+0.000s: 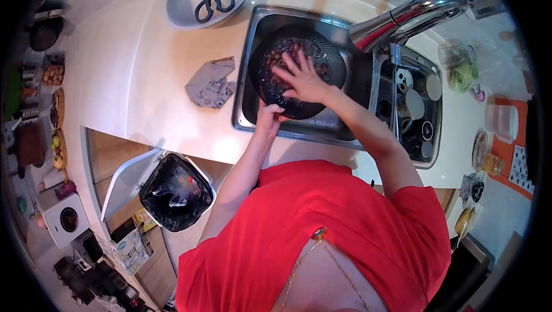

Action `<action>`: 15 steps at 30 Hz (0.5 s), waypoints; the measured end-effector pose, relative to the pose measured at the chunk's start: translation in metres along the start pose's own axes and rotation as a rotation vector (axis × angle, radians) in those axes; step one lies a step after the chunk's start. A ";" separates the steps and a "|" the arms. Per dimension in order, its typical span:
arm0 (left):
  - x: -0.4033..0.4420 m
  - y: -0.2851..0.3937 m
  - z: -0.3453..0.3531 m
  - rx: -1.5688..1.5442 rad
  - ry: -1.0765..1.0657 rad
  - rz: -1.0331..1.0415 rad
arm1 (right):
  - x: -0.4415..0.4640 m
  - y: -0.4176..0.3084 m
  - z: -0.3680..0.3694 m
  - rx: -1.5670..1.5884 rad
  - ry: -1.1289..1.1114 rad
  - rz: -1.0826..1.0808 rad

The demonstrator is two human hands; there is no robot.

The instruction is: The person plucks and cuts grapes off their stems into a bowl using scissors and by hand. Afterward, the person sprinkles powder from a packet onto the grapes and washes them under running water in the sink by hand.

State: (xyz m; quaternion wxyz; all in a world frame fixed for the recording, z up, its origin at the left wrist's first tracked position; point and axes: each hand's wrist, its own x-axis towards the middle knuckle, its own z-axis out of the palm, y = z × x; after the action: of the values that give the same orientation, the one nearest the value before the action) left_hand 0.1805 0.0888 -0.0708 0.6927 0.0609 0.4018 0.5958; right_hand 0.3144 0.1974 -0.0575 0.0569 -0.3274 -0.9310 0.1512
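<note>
A black ribbed bowl or colander (334,59) sits in the steel sink (359,82). Small dark-red pieces (292,46), too small to name, lie in it, and glints among them look like water. My left hand (268,119) grips the bowl's near rim, thumb on top. Over the red pieces my right hand (305,81) is spread, fingers apart, its palm hiding part of them. Whether its fingertips touch the pieces I cannot tell.
The chrome faucet (411,16) arches in from the right. Cups stand in a second basin (422,159). On the left counter are a grey cloth (211,85) and a translucent bowl (177,10) with scissors (210,2). Below, a lidded trash bin (175,191) stands open.
</note>
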 end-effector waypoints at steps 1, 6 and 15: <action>0.000 0.000 0.002 0.003 -0.003 0.032 | -0.002 -0.006 -0.004 0.045 -0.096 -0.048; -0.003 0.002 0.004 -0.020 0.015 0.038 | -0.018 0.012 -0.014 0.118 0.230 0.081; -0.017 0.013 0.012 0.125 0.095 0.222 | -0.010 -0.001 0.027 0.368 0.515 0.515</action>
State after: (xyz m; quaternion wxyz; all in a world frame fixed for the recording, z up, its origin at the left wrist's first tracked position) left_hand 0.1782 0.0829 -0.0471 0.5975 0.1197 0.4615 0.6448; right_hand 0.3157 0.1842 -0.0832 0.3061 -0.5614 -0.7312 0.2376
